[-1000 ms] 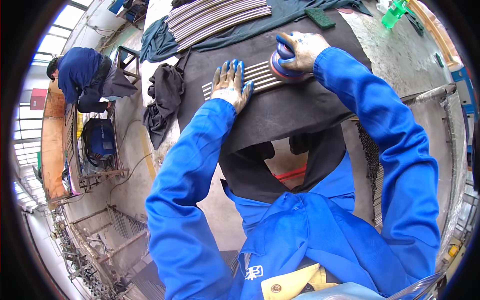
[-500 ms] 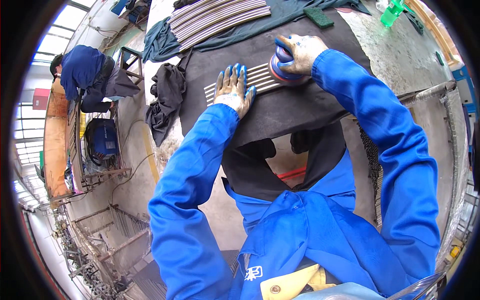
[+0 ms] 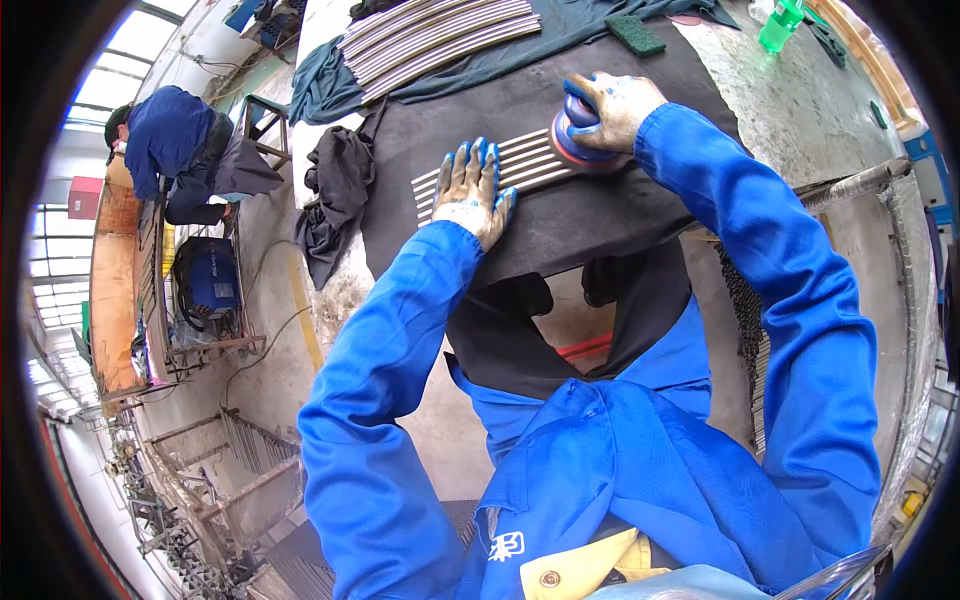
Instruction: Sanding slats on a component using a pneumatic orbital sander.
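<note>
On the black mat point(image 3: 580, 222), slim metal rods point(image 3: 528, 163) lie parallel, long axis roughly along its near edge. The left hand point(image 3: 468, 195) lies on their left part, fingers extended, grasping nothing; the right hand point(image 3: 622, 108) grips a round sander point(image 3: 582, 156) over their right part. Beyond the mat's far right corner is a green bottle point(image 3: 779, 28), contents unclear.

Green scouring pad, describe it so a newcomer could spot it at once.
Find the worktable and the black sheet spread over it. Near that sheet's far edge, beyond the gloved right hand and beside the teal cloth, lies the scouring pad. It is a small, flat, dark green rectangle, unlike the loosely draped cloth or the brighter green bottle.
</note>
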### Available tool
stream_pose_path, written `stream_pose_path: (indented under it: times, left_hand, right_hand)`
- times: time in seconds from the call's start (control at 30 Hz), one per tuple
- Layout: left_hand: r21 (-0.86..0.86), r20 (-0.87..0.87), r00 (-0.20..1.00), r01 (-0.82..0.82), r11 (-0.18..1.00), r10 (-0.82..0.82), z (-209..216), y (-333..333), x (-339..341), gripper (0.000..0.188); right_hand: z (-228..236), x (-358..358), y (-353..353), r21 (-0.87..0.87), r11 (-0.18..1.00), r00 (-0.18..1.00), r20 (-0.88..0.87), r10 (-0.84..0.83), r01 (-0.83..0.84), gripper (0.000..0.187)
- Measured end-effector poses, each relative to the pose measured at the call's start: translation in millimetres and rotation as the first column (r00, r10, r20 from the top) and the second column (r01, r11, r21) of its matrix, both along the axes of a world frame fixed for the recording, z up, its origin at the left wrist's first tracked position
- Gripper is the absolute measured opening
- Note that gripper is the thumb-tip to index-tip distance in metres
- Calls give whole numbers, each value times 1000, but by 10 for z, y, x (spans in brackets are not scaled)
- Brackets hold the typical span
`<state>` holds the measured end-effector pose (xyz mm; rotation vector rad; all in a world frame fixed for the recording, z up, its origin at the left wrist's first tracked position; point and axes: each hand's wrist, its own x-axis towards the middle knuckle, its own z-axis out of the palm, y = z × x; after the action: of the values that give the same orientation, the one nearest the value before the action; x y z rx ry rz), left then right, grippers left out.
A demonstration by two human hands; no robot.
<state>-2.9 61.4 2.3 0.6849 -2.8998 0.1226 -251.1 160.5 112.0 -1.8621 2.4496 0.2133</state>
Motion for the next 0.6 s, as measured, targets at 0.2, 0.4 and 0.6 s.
stream_pose_path:
  times: [0.2,0.4,0.6]
  left_hand:
    - [118,143,989,-49,992,32,173,-167,-95,68]
    - [76,2,1000,-2,997,1,10,-131,-26,67]
    - [26,2,1000,24,999,-24,-21,-34,36,65]
  right_hand:
    - [-72,-181,62,-18,1000,996,-86,-9,7,73]
    - [-69,-311,165,-49,999,998,-65,-19,16,74]
    - [-63,-361,273,-31,999,997,-73,-30,28,74]
